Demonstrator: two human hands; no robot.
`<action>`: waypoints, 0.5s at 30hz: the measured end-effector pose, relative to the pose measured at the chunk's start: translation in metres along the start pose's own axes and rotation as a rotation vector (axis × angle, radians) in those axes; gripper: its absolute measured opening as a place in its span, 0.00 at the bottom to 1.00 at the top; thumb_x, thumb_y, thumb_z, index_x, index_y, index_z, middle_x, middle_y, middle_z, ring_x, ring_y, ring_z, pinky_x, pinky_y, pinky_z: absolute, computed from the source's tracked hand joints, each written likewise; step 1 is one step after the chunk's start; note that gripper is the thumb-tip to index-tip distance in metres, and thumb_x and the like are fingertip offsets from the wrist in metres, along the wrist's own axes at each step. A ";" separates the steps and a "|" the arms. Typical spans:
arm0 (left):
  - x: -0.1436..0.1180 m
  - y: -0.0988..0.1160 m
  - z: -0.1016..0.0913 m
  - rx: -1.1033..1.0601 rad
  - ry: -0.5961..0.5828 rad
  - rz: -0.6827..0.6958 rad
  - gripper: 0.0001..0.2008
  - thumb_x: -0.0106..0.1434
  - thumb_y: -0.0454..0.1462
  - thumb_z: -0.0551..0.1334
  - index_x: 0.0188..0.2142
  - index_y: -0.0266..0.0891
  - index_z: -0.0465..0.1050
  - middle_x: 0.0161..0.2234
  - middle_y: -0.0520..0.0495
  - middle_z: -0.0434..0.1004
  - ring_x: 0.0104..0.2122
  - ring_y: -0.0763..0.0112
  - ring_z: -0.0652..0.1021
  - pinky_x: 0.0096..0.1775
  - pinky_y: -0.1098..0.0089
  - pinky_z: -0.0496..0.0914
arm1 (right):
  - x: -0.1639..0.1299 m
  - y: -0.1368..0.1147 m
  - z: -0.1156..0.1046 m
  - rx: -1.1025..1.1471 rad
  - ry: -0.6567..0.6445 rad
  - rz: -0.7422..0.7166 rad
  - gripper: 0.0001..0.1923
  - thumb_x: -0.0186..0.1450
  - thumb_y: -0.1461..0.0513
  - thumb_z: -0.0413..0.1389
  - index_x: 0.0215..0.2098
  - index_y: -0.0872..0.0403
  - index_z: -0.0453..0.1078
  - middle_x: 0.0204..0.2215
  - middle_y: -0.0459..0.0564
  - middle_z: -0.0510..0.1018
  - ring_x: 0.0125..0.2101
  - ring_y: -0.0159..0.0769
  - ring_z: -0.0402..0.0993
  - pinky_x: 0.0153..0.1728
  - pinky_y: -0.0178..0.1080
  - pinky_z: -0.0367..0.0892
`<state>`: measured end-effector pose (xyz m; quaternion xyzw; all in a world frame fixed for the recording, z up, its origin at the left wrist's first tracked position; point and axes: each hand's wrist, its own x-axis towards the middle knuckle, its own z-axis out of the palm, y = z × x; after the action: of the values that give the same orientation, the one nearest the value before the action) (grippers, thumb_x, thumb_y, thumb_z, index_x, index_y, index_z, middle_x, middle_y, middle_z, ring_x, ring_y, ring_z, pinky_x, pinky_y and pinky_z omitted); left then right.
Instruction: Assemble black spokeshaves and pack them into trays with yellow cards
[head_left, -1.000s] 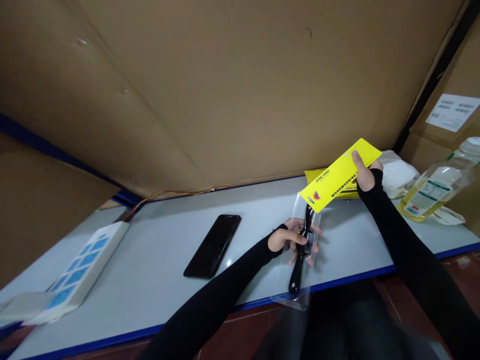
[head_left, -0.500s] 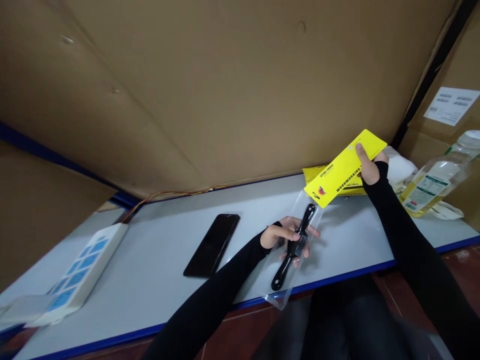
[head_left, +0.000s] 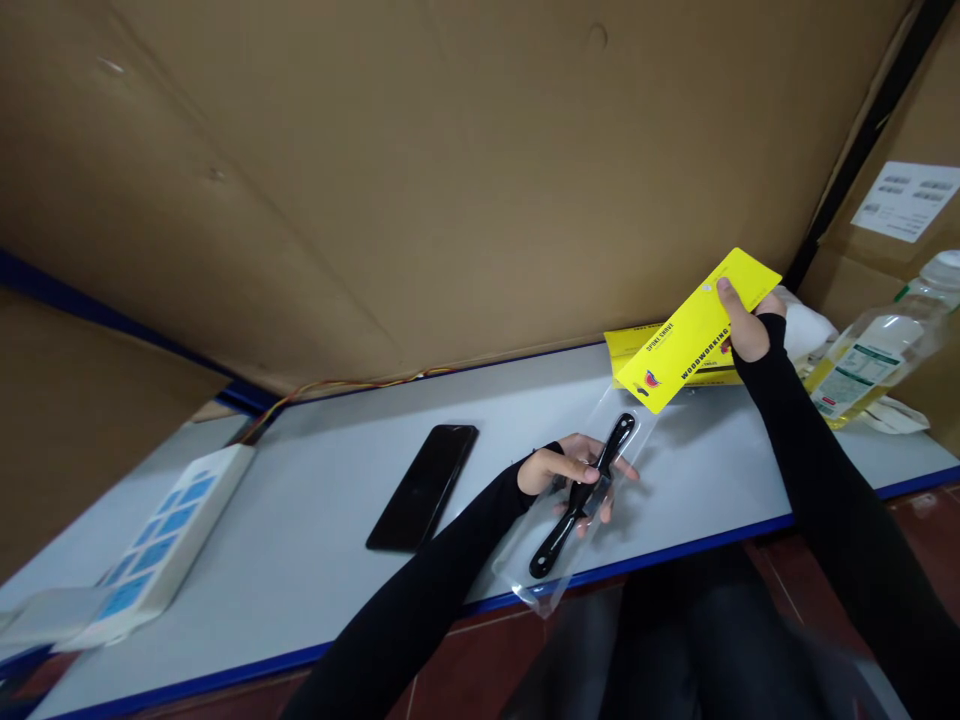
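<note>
Hands work over a white desk [head_left: 315, 560]: the left hand [head_left: 570, 475] grips a black spokeshave [head_left: 581, 495] inside its clear plastic sleeve [head_left: 525, 560] at the near edge, while the right hand [head_left: 742, 325] pinches a yellow header card [head_left: 690, 335] reading "SPOKE SHAVE" and "WOODWORKING" beyond. A black phone [head_left: 422, 487] lies to the left.

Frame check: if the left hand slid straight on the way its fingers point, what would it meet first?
The left hand, gripping the black tool in its clear bag, points right along the table. The tabletop ahead looks bare; the right forearm crosses that line first, though it may pass above, depth unclear.
</note>
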<state>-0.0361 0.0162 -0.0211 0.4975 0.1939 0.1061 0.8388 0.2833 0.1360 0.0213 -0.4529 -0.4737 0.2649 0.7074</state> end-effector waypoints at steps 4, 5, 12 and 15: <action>-0.001 0.000 0.005 0.010 0.032 -0.009 0.32 0.59 0.42 0.70 0.59 0.24 0.77 0.35 0.27 0.86 0.20 0.54 0.83 0.18 0.69 0.68 | -0.006 -0.002 0.005 -0.028 -0.057 0.041 0.33 0.51 0.35 0.72 0.35 0.52 0.77 0.34 0.60 0.87 0.29 0.51 0.86 0.14 0.39 0.71; -0.001 0.000 0.007 0.012 0.040 -0.004 0.32 0.59 0.43 0.70 0.59 0.23 0.77 0.35 0.27 0.86 0.20 0.55 0.83 0.18 0.69 0.68 | -0.008 -0.003 0.007 -0.028 -0.073 0.050 0.33 0.51 0.36 0.72 0.36 0.53 0.77 0.34 0.59 0.87 0.28 0.50 0.85 0.13 0.38 0.69; 0.000 -0.002 0.009 0.034 0.068 0.015 0.31 0.58 0.43 0.70 0.57 0.25 0.78 0.33 0.28 0.85 0.18 0.57 0.81 0.17 0.70 0.65 | -0.036 -0.009 0.030 0.034 -0.186 0.151 0.33 0.47 0.37 0.74 0.37 0.52 0.77 0.33 0.57 0.87 0.34 0.54 0.87 0.21 0.42 0.79; 0.000 -0.003 0.008 0.023 0.081 0.046 0.29 0.59 0.46 0.69 0.53 0.25 0.80 0.32 0.28 0.85 0.18 0.58 0.81 0.17 0.71 0.63 | -0.057 -0.008 0.045 0.097 -0.241 0.189 0.35 0.47 0.37 0.74 0.41 0.51 0.78 0.35 0.57 0.88 0.39 0.57 0.87 0.30 0.47 0.84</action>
<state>-0.0326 0.0085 -0.0202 0.5067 0.2177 0.1431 0.8218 0.2191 0.1041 0.0108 -0.4255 -0.4970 0.4056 0.6383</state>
